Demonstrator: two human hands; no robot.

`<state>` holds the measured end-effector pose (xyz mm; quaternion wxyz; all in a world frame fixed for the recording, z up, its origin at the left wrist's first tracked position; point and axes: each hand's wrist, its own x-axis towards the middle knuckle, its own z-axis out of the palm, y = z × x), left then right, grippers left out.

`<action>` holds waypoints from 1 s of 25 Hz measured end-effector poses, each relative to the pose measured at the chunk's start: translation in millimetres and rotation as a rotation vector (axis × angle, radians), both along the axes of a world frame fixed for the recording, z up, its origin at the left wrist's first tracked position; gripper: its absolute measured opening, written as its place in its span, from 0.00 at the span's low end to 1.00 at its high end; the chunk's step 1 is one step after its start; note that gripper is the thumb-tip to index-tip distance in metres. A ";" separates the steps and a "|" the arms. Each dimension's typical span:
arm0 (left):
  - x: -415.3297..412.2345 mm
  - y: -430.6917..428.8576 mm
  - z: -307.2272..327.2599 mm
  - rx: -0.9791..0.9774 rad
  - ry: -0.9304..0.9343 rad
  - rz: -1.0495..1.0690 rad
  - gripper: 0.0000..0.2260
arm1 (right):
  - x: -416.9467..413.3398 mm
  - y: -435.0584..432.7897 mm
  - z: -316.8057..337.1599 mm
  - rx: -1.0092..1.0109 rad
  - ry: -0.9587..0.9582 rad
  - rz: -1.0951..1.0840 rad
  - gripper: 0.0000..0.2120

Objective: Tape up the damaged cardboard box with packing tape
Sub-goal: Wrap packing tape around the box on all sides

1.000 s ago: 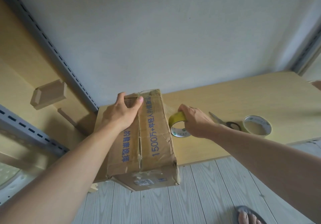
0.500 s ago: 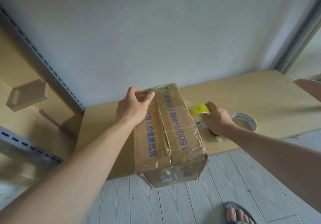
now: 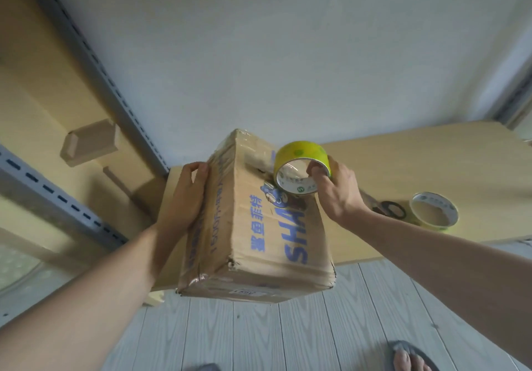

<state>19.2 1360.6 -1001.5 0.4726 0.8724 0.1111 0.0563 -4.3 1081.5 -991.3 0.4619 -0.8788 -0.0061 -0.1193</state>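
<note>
A worn brown cardboard box [image 3: 259,235] with blue print stands tilted on the edge of the wooden table [image 3: 431,163], its blue-lettered side facing up. My left hand [image 3: 187,198] presses flat against the box's left face and steadies it. My right hand [image 3: 335,189] grips a yellow roll of packing tape [image 3: 300,172] over the far right part of the box. A clear strip of tape runs from the roll across the far top edge of the box. The near corners of the box are torn and dented.
A second tape roll [image 3: 434,211] lies flat on the table at the right, with black-handled scissors [image 3: 388,209] beside it. A metal shelving upright [image 3: 95,62] and wooden blocks are at the left. Grey plank floor and my sandalled foot [image 3: 408,356] lie below.
The box has been turned so its side with large blue letters faces up. My right hand has lifted the tape roll from the box's right side up over its top. My left hand now presses the left face.
</note>
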 end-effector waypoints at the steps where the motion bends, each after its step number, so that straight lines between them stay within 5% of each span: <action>1: 0.9 5.5 -5.6 0.029 0.000 0.036 0.10 | 0.2 8.2 5.9 0.040 -0.004 0.002 0.13; 7: -11.9 -15.8 -22.1 0.406 0.110 -0.055 0.07 | 4.5 18.8 21.9 -0.034 -0.046 -0.003 0.10; 9: -9.8 -21.4 -17.1 0.268 0.173 -0.024 0.07 | 4.8 15.0 23.3 -0.086 -0.036 0.002 0.08; 12: 7.4 -18.9 16.0 -0.194 0.091 0.074 0.17 | 2.6 18.5 22.7 -0.151 -0.065 0.044 0.10; 16: 0.5 -24.3 40.8 -0.093 -0.012 -0.553 0.39 | -3.0 41.3 21.7 -0.267 -0.051 0.172 0.15; 20: -6.7 -16.3 22.8 -0.212 0.109 -0.678 0.44 | 0.4 41.1 26.5 -0.257 -0.017 0.233 0.19; 22: 4.5 -10.9 18.0 -0.132 0.155 -0.680 0.44 | 3.6 37.2 28.2 -0.220 0.001 0.247 0.18; 25: 0.5 -16.5 18.9 0.234 0.106 -0.747 0.51 | 3.4 39.7 33.3 -0.249 -0.018 0.251 0.14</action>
